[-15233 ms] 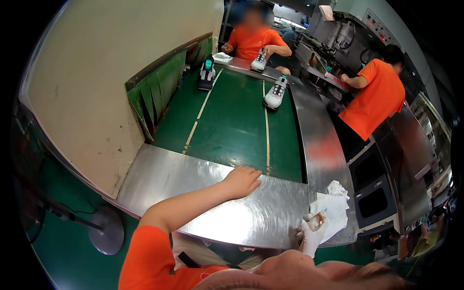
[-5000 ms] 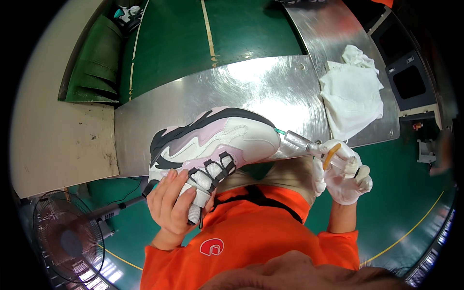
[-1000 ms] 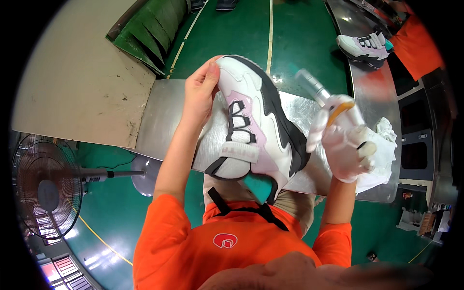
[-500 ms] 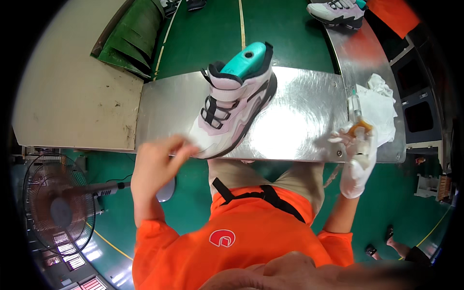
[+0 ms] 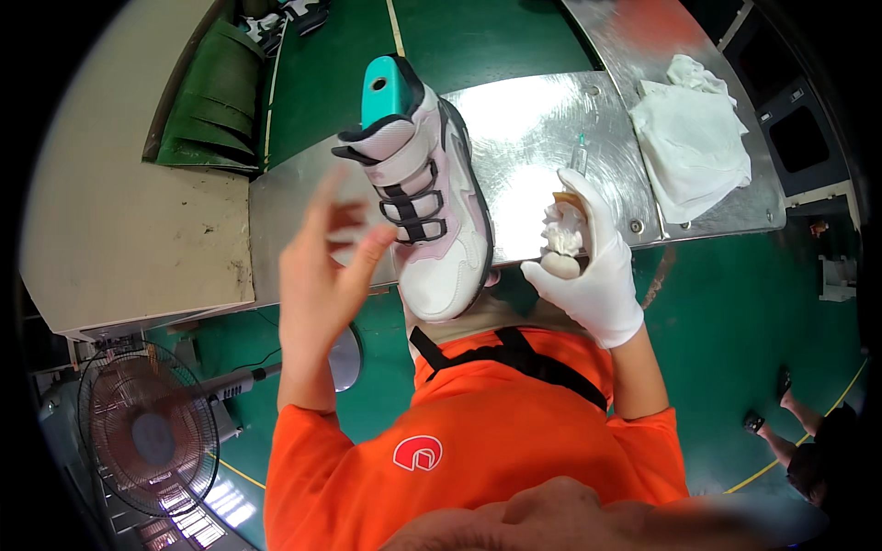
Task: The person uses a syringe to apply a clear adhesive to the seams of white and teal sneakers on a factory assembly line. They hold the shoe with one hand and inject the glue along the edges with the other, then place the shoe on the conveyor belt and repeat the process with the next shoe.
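A white and pale pink high-top shoe [image 5: 436, 220] with black straps and a dark sole tilts over the front of the metal bench, toe towards me. A turquoise shoe last [image 5: 384, 96] fills its opening. My left hand [image 5: 322, 262], bare and blurred, is beside the shoe with fingers apart; whether a fingertip touches it I cannot tell. Wearing a white glove, my right hand [image 5: 597, 275] is shut around a clear syringe [image 5: 579, 158] with a green tip that points away from me. Something amber and some crumpled white material show within its grip.
Folded white cloths [image 5: 694, 147] lie on the metal bench [image 5: 519, 129] at the right. A green flapped cover [image 5: 213, 101] hangs from the beige cabinet [image 5: 138, 193]. More shoes [image 5: 285, 20] lie far left on the green belt. A standing fan [image 5: 147, 432] is at lower left.
The shoe appears turned more upright, its toe nearer me. My left hand has gone from the toe to the shoe's left side. My right hand has moved left with the syringe, off the cloths.
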